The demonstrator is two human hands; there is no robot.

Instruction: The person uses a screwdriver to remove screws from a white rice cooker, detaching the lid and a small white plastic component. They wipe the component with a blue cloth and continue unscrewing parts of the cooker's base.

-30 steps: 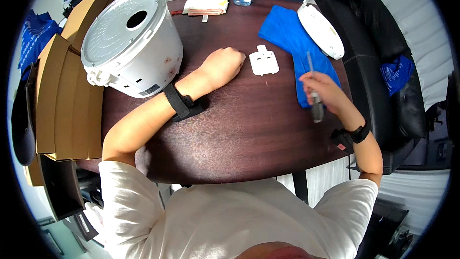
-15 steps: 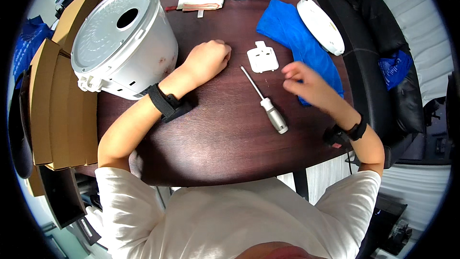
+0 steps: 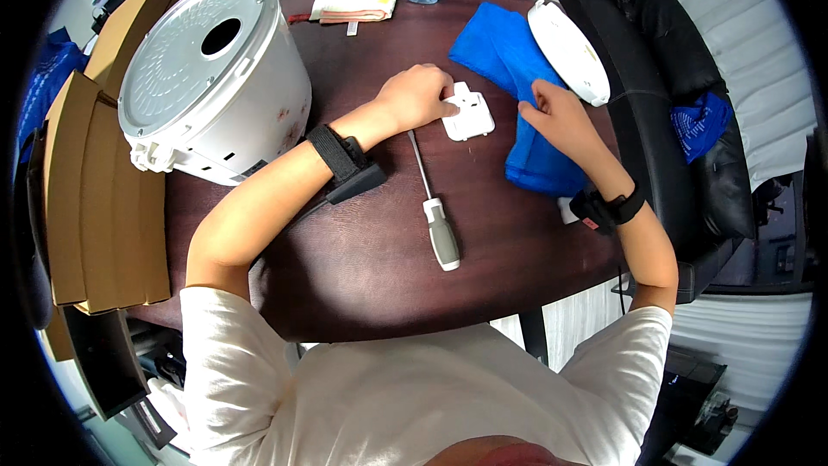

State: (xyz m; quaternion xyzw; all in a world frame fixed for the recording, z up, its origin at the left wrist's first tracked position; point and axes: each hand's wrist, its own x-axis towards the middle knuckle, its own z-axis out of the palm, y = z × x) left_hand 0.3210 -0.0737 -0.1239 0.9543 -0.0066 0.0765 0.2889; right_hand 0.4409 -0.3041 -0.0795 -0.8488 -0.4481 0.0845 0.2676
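Bare left hand point(image 3: 417, 97) touching the left edge of a small flat white plastic cover point(image 3: 470, 119), grey-and-white-handled screwdriver point(image 3: 441, 235) on dark reddish-brown table point(image 3: 362, 280), right hand point(image 3: 561, 122) loosely curled over bright blue cloth point(image 3: 500, 41), large white cylindrical appliance point(image 3: 259, 108) at left

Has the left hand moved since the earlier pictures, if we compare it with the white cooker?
Yes. The left hand has moved rightward, farther from the white cooker, and now reaches the white plastic part.
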